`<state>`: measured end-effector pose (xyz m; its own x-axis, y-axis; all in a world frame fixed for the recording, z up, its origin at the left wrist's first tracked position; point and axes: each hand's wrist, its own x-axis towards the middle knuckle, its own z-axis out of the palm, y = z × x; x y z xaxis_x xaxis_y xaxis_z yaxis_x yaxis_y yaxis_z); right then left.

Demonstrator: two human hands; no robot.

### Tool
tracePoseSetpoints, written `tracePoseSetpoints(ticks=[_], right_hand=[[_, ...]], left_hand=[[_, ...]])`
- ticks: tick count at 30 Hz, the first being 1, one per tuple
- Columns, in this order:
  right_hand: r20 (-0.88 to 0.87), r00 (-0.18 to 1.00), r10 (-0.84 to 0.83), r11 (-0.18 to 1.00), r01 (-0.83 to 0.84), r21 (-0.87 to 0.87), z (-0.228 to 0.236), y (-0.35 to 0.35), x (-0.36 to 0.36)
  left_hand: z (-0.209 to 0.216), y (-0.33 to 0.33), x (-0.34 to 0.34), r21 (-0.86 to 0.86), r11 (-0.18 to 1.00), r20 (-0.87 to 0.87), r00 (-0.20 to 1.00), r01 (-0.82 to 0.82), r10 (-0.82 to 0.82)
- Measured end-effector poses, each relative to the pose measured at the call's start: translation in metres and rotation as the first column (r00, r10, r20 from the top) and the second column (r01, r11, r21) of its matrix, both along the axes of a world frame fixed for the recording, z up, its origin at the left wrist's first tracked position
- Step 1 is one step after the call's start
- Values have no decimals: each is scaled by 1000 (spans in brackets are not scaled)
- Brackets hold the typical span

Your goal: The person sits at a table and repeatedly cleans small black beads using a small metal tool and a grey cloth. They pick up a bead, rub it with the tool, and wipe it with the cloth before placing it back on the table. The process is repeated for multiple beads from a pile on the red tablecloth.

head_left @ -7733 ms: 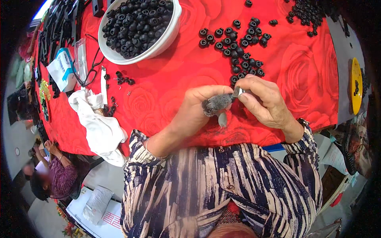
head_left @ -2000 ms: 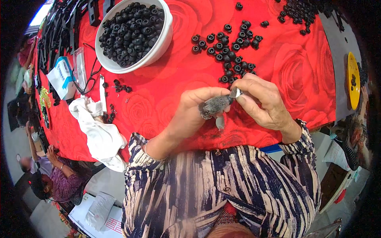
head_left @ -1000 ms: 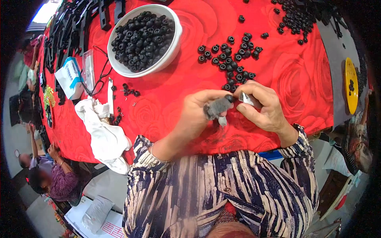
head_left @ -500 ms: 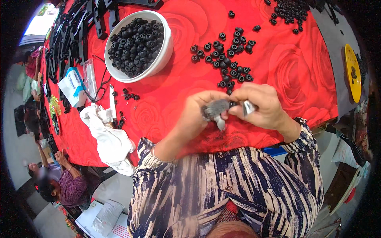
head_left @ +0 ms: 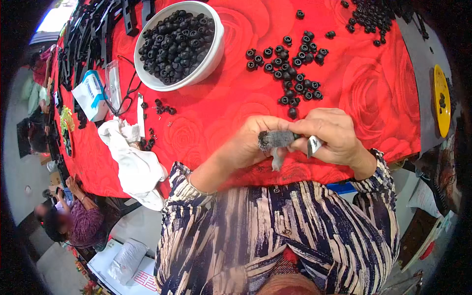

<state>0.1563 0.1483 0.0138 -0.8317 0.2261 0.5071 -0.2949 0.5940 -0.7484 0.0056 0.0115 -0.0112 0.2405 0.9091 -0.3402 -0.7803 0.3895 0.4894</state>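
Observation:
My left hand (head_left: 244, 145) is closed, its thumb wrapped in a worn grey covering (head_left: 279, 140) with a loose pale end hanging down. Its fingertips meet those of my right hand (head_left: 333, 135) over a small black piece (head_left: 297, 136), mostly hidden between them. Out of my closed right hand juts a flat, silvery-white tool (head_left: 315, 144), whose kind I cannot make out. Just beyond the fingers lies a loose cluster of small round black plastic parts (head_left: 288, 75) with hollow ends.
A white bowl (head_left: 220, 49) heaped with similar parts stands at the far left. Long black plastic bars (head_left: 93, 34), eyeglasses (head_left: 120, 105), a blue-white packet (head_left: 91, 96) and a white cloth (head_left: 132, 167) lie leftward. At right is a yellow plate (head_left: 441, 123). Another person (head_left: 86, 223) sits at lower left.
The view has shifted slightly, so the table's things sit a little differently. Both hands stay together in front of me, and the grey-wrapped thumb has turned a little.

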Motion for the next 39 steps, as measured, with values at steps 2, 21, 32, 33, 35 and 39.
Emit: tracePoseSetpoints(ticks=[2, 21, 32, 33, 35, 39], right_hand=[[-65, 996, -54, 993, 61, 102, -3, -1, 0], [-212, 973, -96, 895, 177, 409, -2, -7, 3], [-163, 985, -60, 918, 119, 378, -8, -9, 1], [-171, 983, -70, 920, 130, 370, -5, -9, 1], [-172, 979, -105, 923, 160, 349, -2, -9, -1], [-122, 982, -146, 927, 178, 330, 3, -5, -3]], left_hand=[[0, 1, 5, 2, 997, 4, 997, -80, 80], [3, -3, 16, 23, 981, 75, 979, -194, 192], [1, 0, 7, 61, 952, -8, 953, -301, 302], [1, -1, 11, 89, 943, -77, 942, -321, 327], [8, -1, 3, 75, 953, -345, 889, -294, 301], [23, 0, -6, 270, 827, -429, 708, -492, 561]])
